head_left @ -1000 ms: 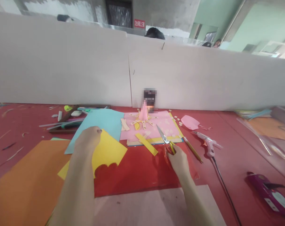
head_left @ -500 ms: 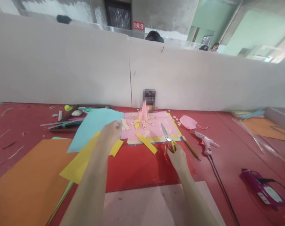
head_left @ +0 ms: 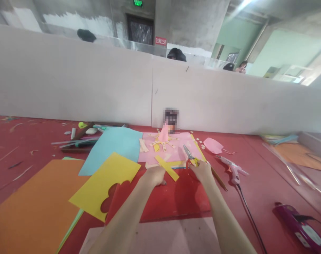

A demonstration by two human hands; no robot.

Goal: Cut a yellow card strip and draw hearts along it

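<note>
My right hand [head_left: 202, 170] grips a pair of scissors [head_left: 191, 156] by its yellow and red handles, blades pointing away and slightly left. Beside the left edge of a narrow yellow paper strip [head_left: 171, 170] is my left hand [head_left: 155, 175]; its fingers curl downward and are mostly hidden, so whether it pinches the strip is unclear. Behind the strip, a pink paper cone [head_left: 164, 133] stands among pale printed tabs spread like rays [head_left: 164, 146] on pink paper [head_left: 185, 137]. To the left lies a yellow sheet [head_left: 104, 185] with a scalloped cutout.
At right lie a pink glue gun [head_left: 233, 168], a pencil [head_left: 219, 178], a pink paper piece [head_left: 212, 145] and a purple power strip [head_left: 299, 224]. Blue paper [head_left: 114, 146] and orange paper [head_left: 41, 197] lie left, near a dark tray [head_left: 75, 149]. A white partition [head_left: 96, 84] stands behind.
My left hand has moved right and nearer, from above the yellow sheet to the narrow strip, uncovering the sheet's cutout. My right hand still holds the scissors. The view has tilted up slightly.
</note>
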